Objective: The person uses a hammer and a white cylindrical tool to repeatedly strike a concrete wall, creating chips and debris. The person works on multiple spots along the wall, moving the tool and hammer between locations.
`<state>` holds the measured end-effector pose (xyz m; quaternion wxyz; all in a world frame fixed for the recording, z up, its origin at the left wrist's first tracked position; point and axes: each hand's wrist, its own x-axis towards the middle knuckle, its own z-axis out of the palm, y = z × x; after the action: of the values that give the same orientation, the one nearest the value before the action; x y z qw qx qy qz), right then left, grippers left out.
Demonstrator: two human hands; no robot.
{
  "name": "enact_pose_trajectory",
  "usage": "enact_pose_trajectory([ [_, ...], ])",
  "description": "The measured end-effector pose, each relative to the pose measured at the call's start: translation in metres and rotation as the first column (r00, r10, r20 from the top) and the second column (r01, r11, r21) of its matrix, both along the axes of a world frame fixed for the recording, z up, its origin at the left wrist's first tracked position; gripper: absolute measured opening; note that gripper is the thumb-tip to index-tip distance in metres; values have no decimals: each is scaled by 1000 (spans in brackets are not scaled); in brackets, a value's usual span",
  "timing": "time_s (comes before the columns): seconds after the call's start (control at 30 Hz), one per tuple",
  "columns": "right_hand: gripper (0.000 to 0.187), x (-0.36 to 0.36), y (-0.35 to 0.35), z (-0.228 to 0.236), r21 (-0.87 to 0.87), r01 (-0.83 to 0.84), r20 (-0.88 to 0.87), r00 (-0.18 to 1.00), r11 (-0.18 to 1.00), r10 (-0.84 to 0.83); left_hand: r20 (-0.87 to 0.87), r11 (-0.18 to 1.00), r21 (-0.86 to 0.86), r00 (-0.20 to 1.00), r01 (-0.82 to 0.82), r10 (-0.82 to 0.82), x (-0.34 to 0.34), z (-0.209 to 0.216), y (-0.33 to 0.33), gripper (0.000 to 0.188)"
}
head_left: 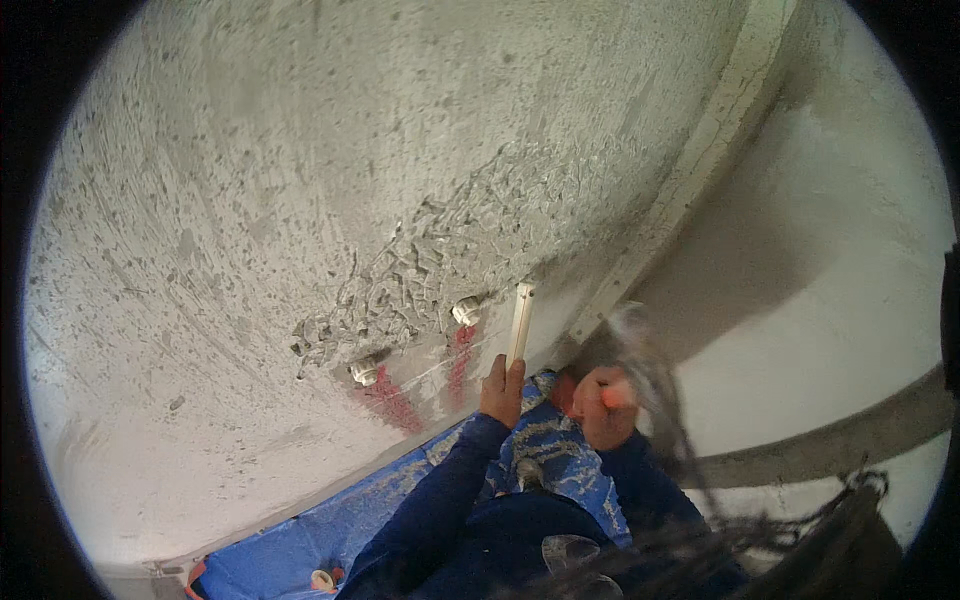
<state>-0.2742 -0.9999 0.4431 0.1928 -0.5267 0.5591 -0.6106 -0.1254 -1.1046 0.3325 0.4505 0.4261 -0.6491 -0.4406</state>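
Observation:
My left hand is closed around a pale, narrow straight bar, which stands nearly upright close to the rough grey wall. To its right, my right hand is closed on an orange-handled tool; motion blur around it hides the tool's kind. A roughly chipped patch spreads over the wall left of the bar. Below this patch, two short white pipe fittings stick out: one near the bar, another farther left. Red marks run down beneath them.
A blue sheet with pale debris lies along the wall's foot. A tape roll rests on it at lower left. A straight ledge rises beside the smooth wall on the right. Blurred dark strands cross the lower right.

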Motion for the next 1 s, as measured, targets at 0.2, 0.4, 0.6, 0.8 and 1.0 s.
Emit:
enact_pose_trajectory([
  [0.2,37,15,6,10,450,164,-110,986,878,-128,-61,976,211,997,62,-50,-2,-3,-5,66],
  [0.4,34,19,-7,9,165,90,-211,976,982,-54,-205,954,277,977,115,-58,-7,10,2,52],
  [0.6,31,-13,-2,10,387,-40,125,992,921,-9,-301,923,375,953,82,38,-29,27,18,44],
  [0.8,34,-28,-25,27,361,-95,-158,974,928,161,-464,871,475,877,125,128,-54,37,28,43],
  [1.0,39,-55,-21,17,293,-142,-13,988,946,152,-545,866,469,829,175,127,-60,22,28,45],
])
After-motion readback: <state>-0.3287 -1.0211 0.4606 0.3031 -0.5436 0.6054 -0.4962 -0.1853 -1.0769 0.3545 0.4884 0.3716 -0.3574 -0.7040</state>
